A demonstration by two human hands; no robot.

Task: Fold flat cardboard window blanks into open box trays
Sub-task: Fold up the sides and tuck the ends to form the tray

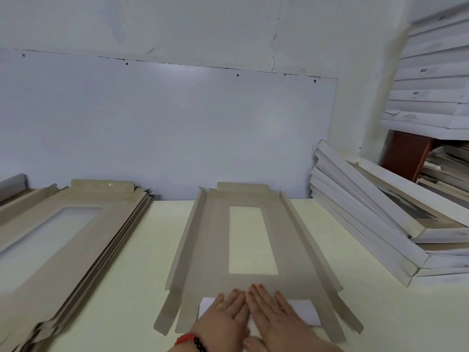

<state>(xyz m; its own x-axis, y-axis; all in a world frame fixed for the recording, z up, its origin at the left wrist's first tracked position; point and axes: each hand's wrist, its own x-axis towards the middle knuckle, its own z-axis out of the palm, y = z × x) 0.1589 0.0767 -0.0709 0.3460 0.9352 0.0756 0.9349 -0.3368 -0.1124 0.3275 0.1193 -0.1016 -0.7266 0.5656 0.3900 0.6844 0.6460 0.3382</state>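
While both flat hands, left hand (226,313) and right hand (275,311), press the blank (215,250), it lies on a cream table (127,262); pale wall (177,123) behind; stacked blanks (50,237) left; finished trays (375,212) right.

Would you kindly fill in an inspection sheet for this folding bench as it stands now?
Surface: pale yellow tabletop, bare between stacks.
Job's things: grey cardboard window blank lying flat, long side flaps raised; white near-end flap folded over.
Clutter: stack of flat grey blanks at left; leaning pile of folded white trays at right.
Hands: left hand and right hand press flat on the flap.
Cables: nothing seen.
Surroundings: white wall panel; stacked white boxes.
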